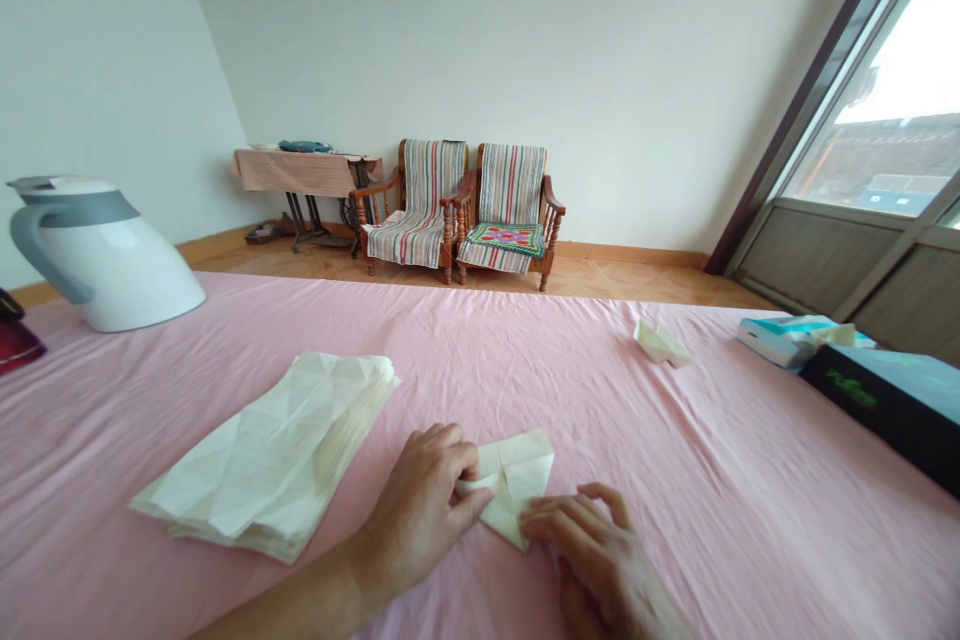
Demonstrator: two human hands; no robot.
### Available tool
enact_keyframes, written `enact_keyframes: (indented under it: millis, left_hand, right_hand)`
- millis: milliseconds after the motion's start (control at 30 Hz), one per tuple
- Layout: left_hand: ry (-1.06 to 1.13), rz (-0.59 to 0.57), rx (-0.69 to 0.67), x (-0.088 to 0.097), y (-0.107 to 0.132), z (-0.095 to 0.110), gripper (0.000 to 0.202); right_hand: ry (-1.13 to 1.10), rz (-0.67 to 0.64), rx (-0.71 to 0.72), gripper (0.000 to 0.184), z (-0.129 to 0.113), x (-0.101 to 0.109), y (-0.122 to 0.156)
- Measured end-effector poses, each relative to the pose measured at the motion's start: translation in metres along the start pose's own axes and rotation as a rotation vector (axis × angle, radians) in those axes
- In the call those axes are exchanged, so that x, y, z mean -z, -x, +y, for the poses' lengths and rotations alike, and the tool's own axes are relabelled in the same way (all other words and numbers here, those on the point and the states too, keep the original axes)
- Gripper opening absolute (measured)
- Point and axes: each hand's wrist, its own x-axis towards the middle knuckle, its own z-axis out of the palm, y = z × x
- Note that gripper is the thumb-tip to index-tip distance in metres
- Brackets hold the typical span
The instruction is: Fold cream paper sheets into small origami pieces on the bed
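Note:
A small cream sheet of paper (517,475), partly folded with creases showing, lies on the pink tablecloth (480,360) near the front edge. My left hand (424,510) has its fingers curled and pinches the paper's left fold. My right hand (592,545) presses its fingertips onto the paper's lower right corner. To the left lies a thick stack of creased cream paper sheets (277,450). A finished folded paper piece (660,342) sits farther back on the right.
A white electric kettle (97,255) stands at the far left beside a dark red object (15,340). A tissue box (791,335) and a black box (892,400) lie at the right. Two striped wooden chairs (465,210) stand by the far wall.

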Motion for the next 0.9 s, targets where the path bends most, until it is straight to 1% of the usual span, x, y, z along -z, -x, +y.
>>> enact_keyframes:
  millis: [67,133,167,200,267,333,400,433,500,567,667,767,900]
  left_hand:
    - [-0.004,-0.003,-0.001,0.0,0.0,0.0,0.015]
    - [-0.007,0.002,-0.007,0.001,0.001,0.001,0.015]
    - [-0.008,0.005,-0.011,0.001,0.001,0.001,0.015]
    - [-0.009,0.008,-0.014,0.001,0.001,0.001,0.015]
    - [-0.009,0.012,-0.018,0.001,0.002,0.001,0.014]
    - [-0.007,0.015,-0.021,0.001,0.001,0.001,0.015]
    - [-0.004,0.021,-0.021,0.001,0.0,0.0,0.016]
    - [-0.002,0.024,-0.02,0.0,0.0,0.001,0.017]
    - [0.002,0.027,-0.014,0.0,0.0,0.001,0.017]
    - [0.006,0.025,-0.003,0.001,0.0,0.002,0.017]
    - [0.016,0.019,0.017,0.002,0.0,0.003,0.016]
    - [0.03,0.014,0.026,0.004,0.001,0.003,0.016]
    - [0.044,0.021,0.015,0.004,0.002,0.004,0.016]
  right_hand:
    - [0.056,-0.01,0.047,0.04,0.002,-0.003,0.001]
    - [0.108,0.032,0.106,0.032,0.006,-0.012,0.004]
    - [0.125,0.15,0.123,0.028,0.007,-0.017,0.006]
    - [0.14,0.205,0.133,0.028,0.009,-0.023,0.008]
    - [0.168,0.273,0.141,0.03,0.011,-0.032,0.011]
    - [0.189,0.291,0.15,0.032,0.01,-0.036,0.011]
    - [0.21,0.308,0.167,0.034,0.007,-0.034,0.01]
    - [0.224,0.305,0.176,0.035,0.006,-0.03,0.008]
    - [0.26,0.249,0.196,0.035,0.002,-0.019,0.006]
    - [0.304,0.092,0.218,0.026,-0.001,-0.007,0.003]
    - [0.321,-0.008,0.227,0.02,-0.002,0.005,0.002]
    - [0.325,-0.015,0.225,0.017,-0.001,0.007,0.002]
    - [0.328,-0.001,0.211,0.018,-0.002,0.004,0.003]
